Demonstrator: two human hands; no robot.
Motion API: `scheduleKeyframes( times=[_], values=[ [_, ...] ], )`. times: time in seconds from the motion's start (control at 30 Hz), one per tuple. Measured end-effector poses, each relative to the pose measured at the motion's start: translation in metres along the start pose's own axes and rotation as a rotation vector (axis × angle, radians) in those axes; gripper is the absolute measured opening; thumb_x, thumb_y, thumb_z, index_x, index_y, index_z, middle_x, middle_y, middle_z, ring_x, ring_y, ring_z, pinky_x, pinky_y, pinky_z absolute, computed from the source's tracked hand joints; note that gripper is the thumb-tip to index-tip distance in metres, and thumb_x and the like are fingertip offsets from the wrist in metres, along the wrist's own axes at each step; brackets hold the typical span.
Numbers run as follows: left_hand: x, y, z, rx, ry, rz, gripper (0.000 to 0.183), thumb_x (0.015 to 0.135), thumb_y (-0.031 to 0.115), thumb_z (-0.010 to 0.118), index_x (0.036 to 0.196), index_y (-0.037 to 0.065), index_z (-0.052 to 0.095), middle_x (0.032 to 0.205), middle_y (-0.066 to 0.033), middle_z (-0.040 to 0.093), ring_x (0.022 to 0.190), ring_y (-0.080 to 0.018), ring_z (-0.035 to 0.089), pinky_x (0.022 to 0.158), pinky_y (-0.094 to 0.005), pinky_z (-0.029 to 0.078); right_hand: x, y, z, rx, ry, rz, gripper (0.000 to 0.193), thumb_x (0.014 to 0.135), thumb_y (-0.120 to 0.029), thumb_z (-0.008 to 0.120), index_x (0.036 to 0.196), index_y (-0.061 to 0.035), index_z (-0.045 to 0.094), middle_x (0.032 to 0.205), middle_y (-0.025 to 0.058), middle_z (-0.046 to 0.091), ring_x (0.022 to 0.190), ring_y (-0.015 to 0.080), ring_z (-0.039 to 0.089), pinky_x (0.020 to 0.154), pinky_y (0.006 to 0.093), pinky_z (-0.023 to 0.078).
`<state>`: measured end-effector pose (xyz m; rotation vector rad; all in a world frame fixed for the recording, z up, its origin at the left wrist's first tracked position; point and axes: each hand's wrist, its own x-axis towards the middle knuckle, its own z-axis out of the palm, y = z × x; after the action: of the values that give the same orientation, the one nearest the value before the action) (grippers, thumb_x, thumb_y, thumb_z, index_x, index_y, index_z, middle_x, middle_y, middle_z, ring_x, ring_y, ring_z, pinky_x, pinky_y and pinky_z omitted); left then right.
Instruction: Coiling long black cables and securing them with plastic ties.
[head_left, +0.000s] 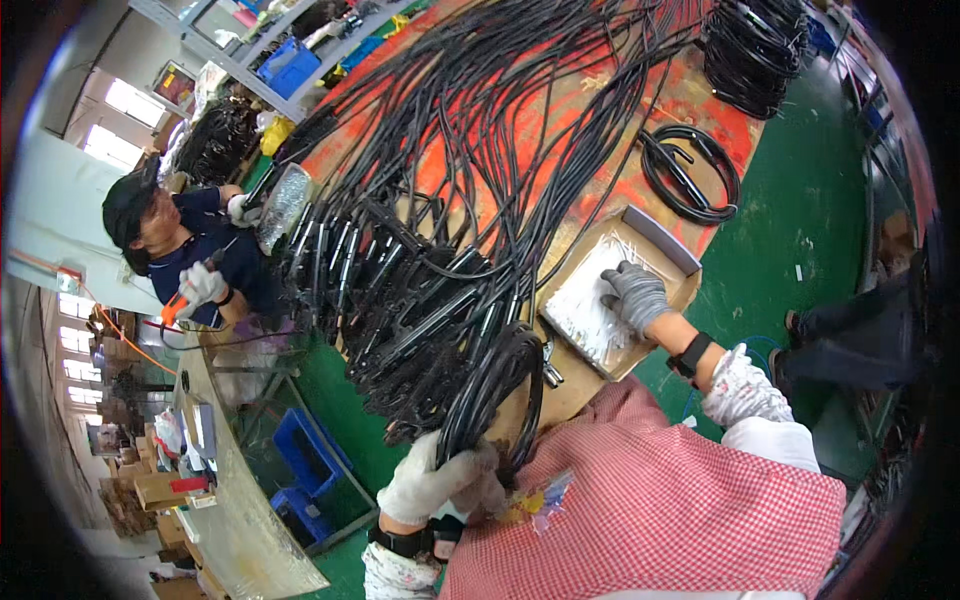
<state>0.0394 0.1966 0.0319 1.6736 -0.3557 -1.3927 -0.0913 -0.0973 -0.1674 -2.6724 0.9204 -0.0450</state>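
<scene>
My left hand (447,478), in a pale work glove, is closed around a coil of black cable (497,385) at the table's near edge. The top of the coil rises above my fist, beside a heap of other cables. My right hand (637,293), in a grey glove, reaches into a shallow cardboard box (665,235). Its fingers are apart, over and touching a pile of thin white strips (592,300) that look like cable ties. Whether a strip lies between the fingertips is hidden.
Many black cables (560,150) with thick dark ends cover the red-stained table (715,150). A separate cable coil (727,165) lies beyond the box, and a stacked bundle (755,60) stands at the far corner. Across the table, a gloved co-worker (205,245) holds an orange-handled tool.
</scene>
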Motion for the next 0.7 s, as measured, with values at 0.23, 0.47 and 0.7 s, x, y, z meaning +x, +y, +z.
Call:
scheduleKeyframes(
  times=[0.23,0.47,0.7],
  values=[
    [0.065,-0.007,0.016,-0.071,0.388,-0.067,0.021,0.086,0.018,0.05,0.087,-0.001,0.056,0.061,-0.007,0.056,0.049,-0.016,0.052,0.048,-0.0252,0.041,0.027,0.026,0.012,0.175,-0.097,-0.099,0.016,0.075,-0.018,0.057,0.087,-0.0089,0.063,0.086,0.0127,0.054,0.081,0.0323,0.057,0.069,0.0431,0.046],
    [0.063,-0.012,0.035,-0.369,0.395,-0.032,0.024,0.087,0.022,0.051,0.084,-0.001,0.054,0.055,-0.0041,0.05,0.044,-0.014,0.047,0.044,-0.0248,0.038,0.031,0.02,0.011,0.131,-0.218,-0.369,0.025,0.071,-0.016,0.061,0.095,-0.011,0.065,0.092,0.0119,0.056,0.088,0.0308,0.056,0.073,0.0415,0.047],
    [0.059,-0.018,0.034,-0.426,0.372,0.006,0.026,0.087,0.024,0.051,0.082,0.0,0.055,0.054,-0.0012,0.046,0.043,-0.0092,0.04,0.041,-0.0237,0.032,0.013,0.035,0.011,0.251,0.014,-0.266,0.022,0.071,-0.014,0.064,0.093,-0.013,0.068,0.088,0.0115,0.059,0.082,0.0295,0.058,0.069,0.0383,0.048]
  ],
)
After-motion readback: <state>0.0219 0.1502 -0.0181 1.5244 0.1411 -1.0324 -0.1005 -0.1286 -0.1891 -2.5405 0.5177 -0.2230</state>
